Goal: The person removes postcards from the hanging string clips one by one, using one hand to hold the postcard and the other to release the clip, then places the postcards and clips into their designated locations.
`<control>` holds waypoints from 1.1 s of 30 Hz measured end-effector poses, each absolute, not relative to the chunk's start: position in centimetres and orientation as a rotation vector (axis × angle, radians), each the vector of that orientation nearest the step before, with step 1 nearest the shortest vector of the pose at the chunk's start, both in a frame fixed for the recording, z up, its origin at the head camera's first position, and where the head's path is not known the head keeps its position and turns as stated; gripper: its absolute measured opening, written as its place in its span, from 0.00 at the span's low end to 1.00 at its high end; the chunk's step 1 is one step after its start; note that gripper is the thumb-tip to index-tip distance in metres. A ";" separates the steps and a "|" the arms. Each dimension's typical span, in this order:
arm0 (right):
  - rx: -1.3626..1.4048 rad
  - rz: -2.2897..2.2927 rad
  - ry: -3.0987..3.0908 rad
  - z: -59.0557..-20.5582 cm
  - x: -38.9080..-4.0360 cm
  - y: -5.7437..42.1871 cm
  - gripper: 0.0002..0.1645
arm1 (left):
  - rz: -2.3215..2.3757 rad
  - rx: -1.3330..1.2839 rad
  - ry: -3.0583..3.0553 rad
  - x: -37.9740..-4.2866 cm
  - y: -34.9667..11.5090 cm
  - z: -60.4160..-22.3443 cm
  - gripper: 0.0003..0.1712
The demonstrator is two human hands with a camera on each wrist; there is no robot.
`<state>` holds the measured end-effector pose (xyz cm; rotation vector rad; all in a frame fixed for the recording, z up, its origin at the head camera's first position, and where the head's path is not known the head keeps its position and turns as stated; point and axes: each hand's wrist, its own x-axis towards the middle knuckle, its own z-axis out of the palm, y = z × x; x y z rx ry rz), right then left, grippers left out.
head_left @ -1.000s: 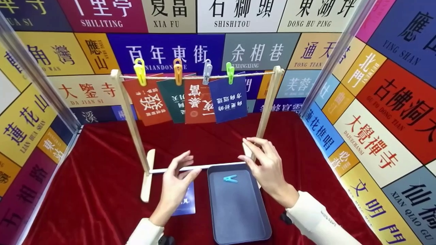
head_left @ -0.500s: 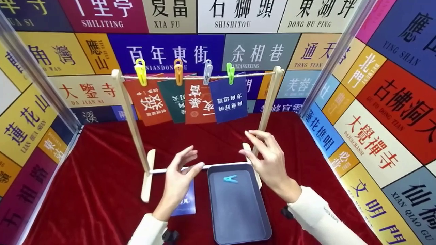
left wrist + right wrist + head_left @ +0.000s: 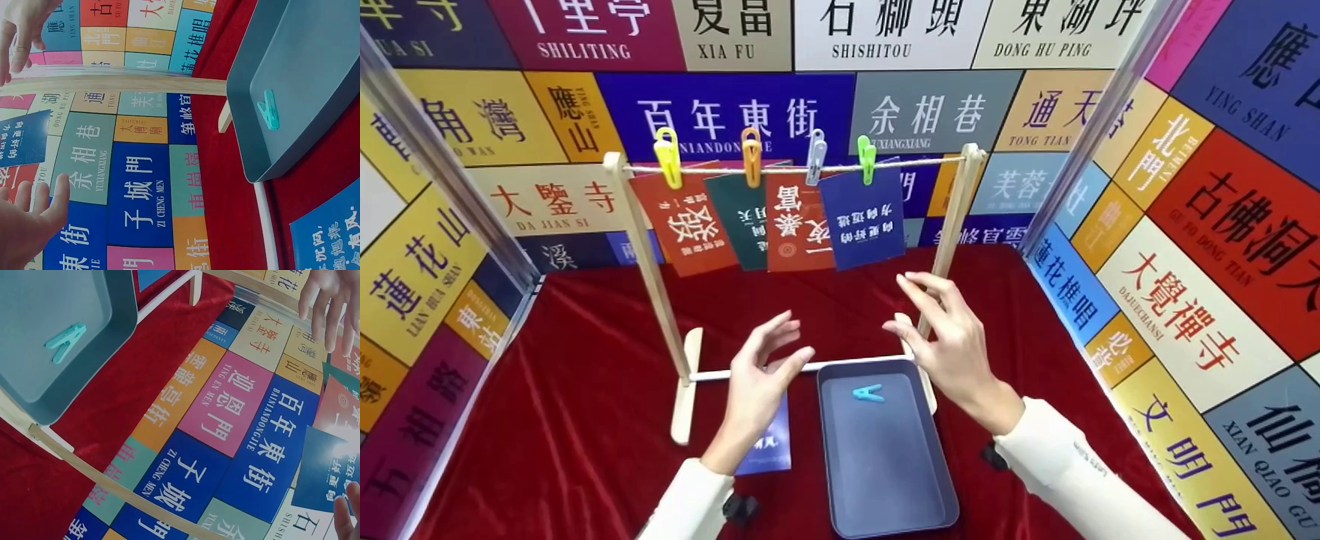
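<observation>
My left hand (image 3: 759, 371) hovers behind the tray's left side, fingers loosely bent and apart from the thumb, holding nothing. To the right, my right hand (image 3: 958, 346) is raised near the right post, also without anything in its fingers. A light-blue clothespin (image 3: 868, 394) lies at the far end of the dark grey tray (image 3: 889, 472). Partly hidden beneath my left wrist, a blue card (image 3: 772, 446) lies on the cloth. Several cards hang from the string above: a red card (image 3: 694, 232), a green one, another red one and a blue card (image 3: 864, 217) at the right.
A wooden frame with a left post (image 3: 652, 277) and a right post (image 3: 952, 217) carries the string. Yellow (image 3: 668, 159), orange, grey and green clothespins (image 3: 867, 161) clip the cards. A white rod (image 3: 709, 376) joins the feet on the red cloth (image 3: 585, 420). Lettered panels surround it.
Both hands have risen slightly, the left one also shifting a little to the right. The cards, tray and light-blue clothespin stay in place.
</observation>
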<state>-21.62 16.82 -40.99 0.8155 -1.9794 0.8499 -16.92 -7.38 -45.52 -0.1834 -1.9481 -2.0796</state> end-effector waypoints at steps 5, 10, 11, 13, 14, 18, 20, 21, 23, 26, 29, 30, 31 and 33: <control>0.827 0.869 -2.009 -40.4 -21.9 16.9 0.34 | -2.068 -0.200 -1.946 -17.3 -7.2 -45.2 0.30; 0.838 0.859 -2.016 -40.0 -22.2 17.0 0.36 | -2.056 -0.209 -1.955 -17.6 -7.0 -45.1 0.30; 0.842 0.856 -2.015 -39.9 -22.3 17.0 0.36 | -2.056 -0.211 -1.956 -17.6 -7.0 -45.1 0.30; 0.852 0.848 -2.014 -39.8 -22.4 17.0 0.36 | -2.051 -0.218 -1.962 -17.7 -6.9 -45.2 0.30; 0.857 0.843 -2.013 -39.6 -22.4 17.1 0.36 | -2.051 -0.224 -1.963 -17.7 -6.9 -45.1 0.31; 0.870 0.828 -2.005 -39.1 -22.6 17.2 0.37 | -2.044 -0.235 -1.961 -18.0 -6.9 -45.1 0.32; 0.872 0.820 -2.004 -38.9 -22.8 17.3 0.37 | -2.038 -0.241 -1.953 -18.1 -6.9 -44.9 0.33; 0.873 0.814 -2.005 -38.8 -22.8 17.3 0.36 | -2.033 -0.240 -1.951 -18.2 -6.9 -44.9 0.33; 0.876 0.799 -2.008 -38.6 -22.9 17.4 0.36 | -2.025 -0.243 -1.952 -18.3 -6.9 -44.8 0.33; 0.878 0.781 -2.006 -38.3 -23.0 17.4 0.36 | -2.030 -0.245 -1.947 -18.4 -6.8 -44.7 0.33; 0.876 0.763 -1.996 -38.1 -23.2 17.4 0.37 | -2.042 -0.250 -1.935 -18.6 -6.6 -44.6 0.32; 0.877 0.755 -1.993 -38.0 -23.2 17.4 0.36 | -2.048 -0.251 -1.928 -18.6 -6.6 -44.5 0.32; 0.876 0.746 -1.991 -37.9 -23.3 17.4 0.36 | -2.053 -0.254 -1.922 -18.7 -6.5 -44.5 0.32; 0.879 0.728 -1.988 -37.8 -23.4 17.4 0.35 | -2.058 -0.258 -1.914 -18.9 -6.5 -44.4 0.32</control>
